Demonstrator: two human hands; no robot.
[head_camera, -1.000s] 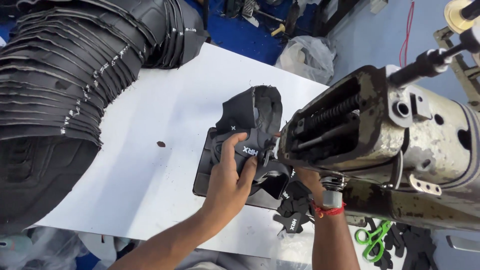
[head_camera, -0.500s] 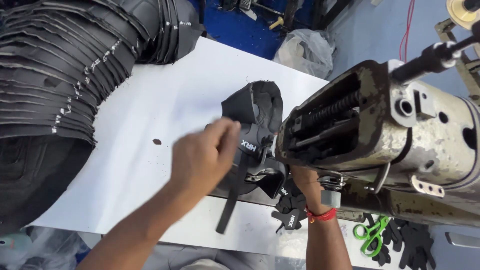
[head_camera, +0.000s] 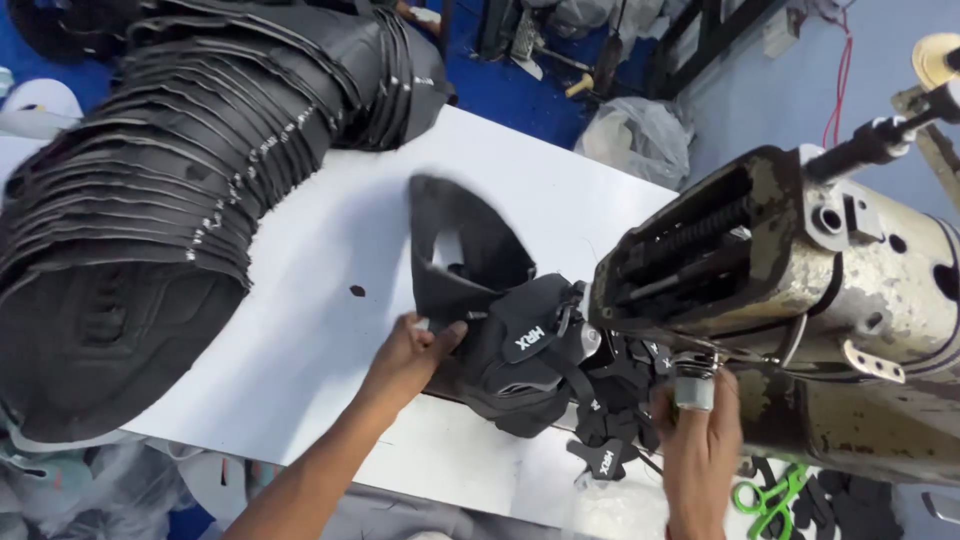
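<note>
Left hand (head_camera: 408, 350) pinches the black shoe upper (head_camera: 500, 330) lying rightward toward the sewing machine (head_camera: 800, 290); right hand (head_camera: 700, 440) grips its knob (head_camera: 690, 392).

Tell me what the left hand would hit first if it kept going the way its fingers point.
The left hand points right, already touching the black shoe upper. Straight on, it would likely meet the sewing machine, though depth is unclear.

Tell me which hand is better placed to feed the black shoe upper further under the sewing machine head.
Probably the left hand: its fingers already grip the black shoe upper at its free edge. The right hand is at a metal knob under the sewing machine.
</note>
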